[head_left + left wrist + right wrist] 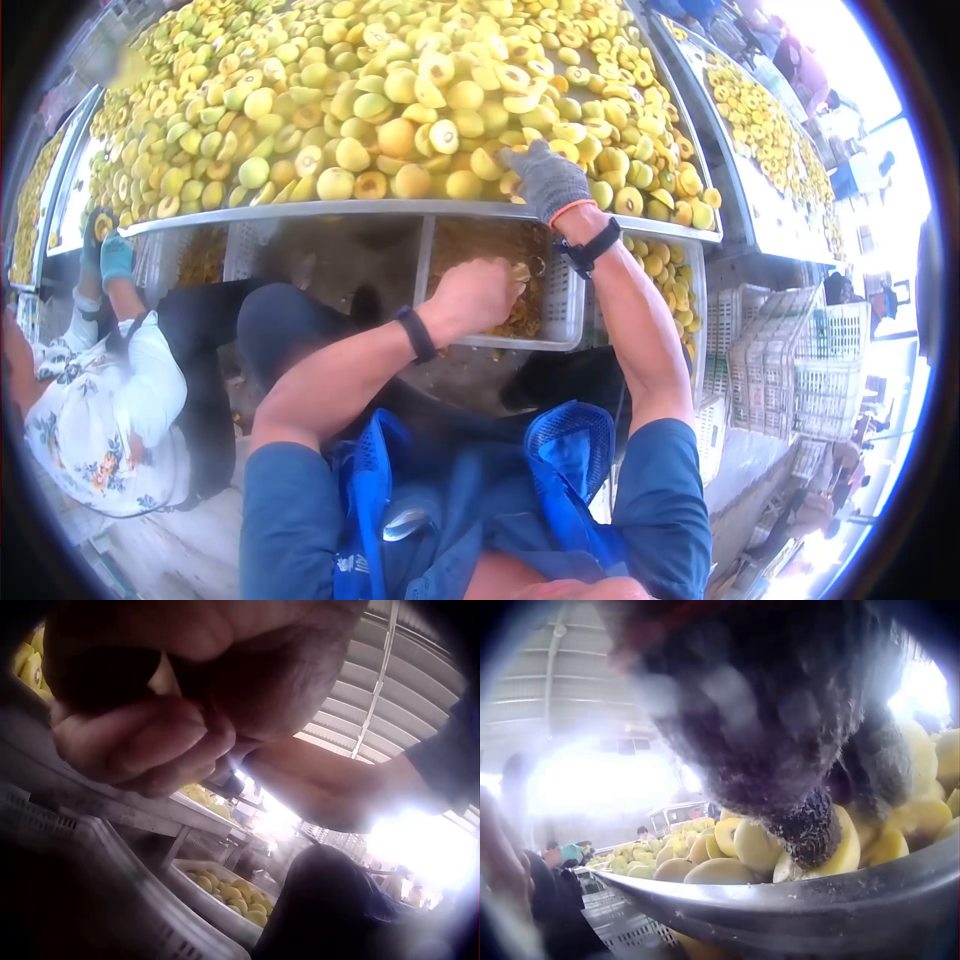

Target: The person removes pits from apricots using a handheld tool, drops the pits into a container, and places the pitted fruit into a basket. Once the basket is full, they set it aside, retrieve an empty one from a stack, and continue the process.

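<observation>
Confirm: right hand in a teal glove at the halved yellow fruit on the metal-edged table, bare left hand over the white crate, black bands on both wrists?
Not teal: the head view shows the right hand in a grey glove. Rest stands: it's at the halved yellow fruit on the metal-edged table, bare left hand over the white crate, black bands on both wrists.

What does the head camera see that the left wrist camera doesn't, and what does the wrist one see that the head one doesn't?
Only the head view shows the neighbour's white flowery top and teal glove.
Only the left wrist view shows the pale, ribbed roof overhead.
Both show the bare left hand with curled fingers, round yellow fruit pieces and white plastic crates.
</observation>
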`<state>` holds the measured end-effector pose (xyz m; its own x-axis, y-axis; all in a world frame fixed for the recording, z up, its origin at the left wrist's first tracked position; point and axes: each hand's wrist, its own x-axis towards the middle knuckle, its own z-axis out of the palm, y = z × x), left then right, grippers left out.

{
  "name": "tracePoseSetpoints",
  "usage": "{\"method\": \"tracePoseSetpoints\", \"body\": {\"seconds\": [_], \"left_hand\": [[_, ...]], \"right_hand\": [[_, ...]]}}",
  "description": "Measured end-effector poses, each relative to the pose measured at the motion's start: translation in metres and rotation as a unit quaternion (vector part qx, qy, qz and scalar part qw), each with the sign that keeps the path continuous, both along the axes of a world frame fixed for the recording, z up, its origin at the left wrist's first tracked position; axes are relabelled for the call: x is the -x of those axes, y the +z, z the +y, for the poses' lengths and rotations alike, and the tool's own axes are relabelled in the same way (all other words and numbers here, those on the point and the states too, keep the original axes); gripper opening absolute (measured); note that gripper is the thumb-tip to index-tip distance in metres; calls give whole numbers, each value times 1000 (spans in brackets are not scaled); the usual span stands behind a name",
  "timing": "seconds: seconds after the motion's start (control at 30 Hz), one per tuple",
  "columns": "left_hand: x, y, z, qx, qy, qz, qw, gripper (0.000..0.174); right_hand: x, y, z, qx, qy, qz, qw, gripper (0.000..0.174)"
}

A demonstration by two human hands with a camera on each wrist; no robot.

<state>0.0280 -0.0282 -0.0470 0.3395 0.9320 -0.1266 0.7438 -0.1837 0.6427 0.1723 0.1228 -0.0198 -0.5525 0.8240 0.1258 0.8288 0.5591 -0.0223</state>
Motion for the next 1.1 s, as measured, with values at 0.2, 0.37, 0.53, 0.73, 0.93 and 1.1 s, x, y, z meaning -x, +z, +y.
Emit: {"method": "tracePoseSetpoints", "body": {"seconds": [0.2,0.37,0.53,0.73,0.93,1.1], "left_hand": [[18,7,2,17,42,-49,998,36],[33,21,11,98,163,-336,923,43],[31,43,15,313,131,-547,765,42],[16,28,17,362,148,-608,691,37],[5,34,11,321,169,-519,774,27],[2,31,10,309,153,-508,789,25]], "right_hand": [[-10,-18,1,17,-12,67,998,22],[-41,6,-14,177,-64,343,920,35],[-38,44,-77,391,-2,373,841,40],[-36,44,-116,264,81,428,860,50],[-32,31,-136,232,-17,392,890,53],[-44,25,-134,253,6,425,869,39]]}}
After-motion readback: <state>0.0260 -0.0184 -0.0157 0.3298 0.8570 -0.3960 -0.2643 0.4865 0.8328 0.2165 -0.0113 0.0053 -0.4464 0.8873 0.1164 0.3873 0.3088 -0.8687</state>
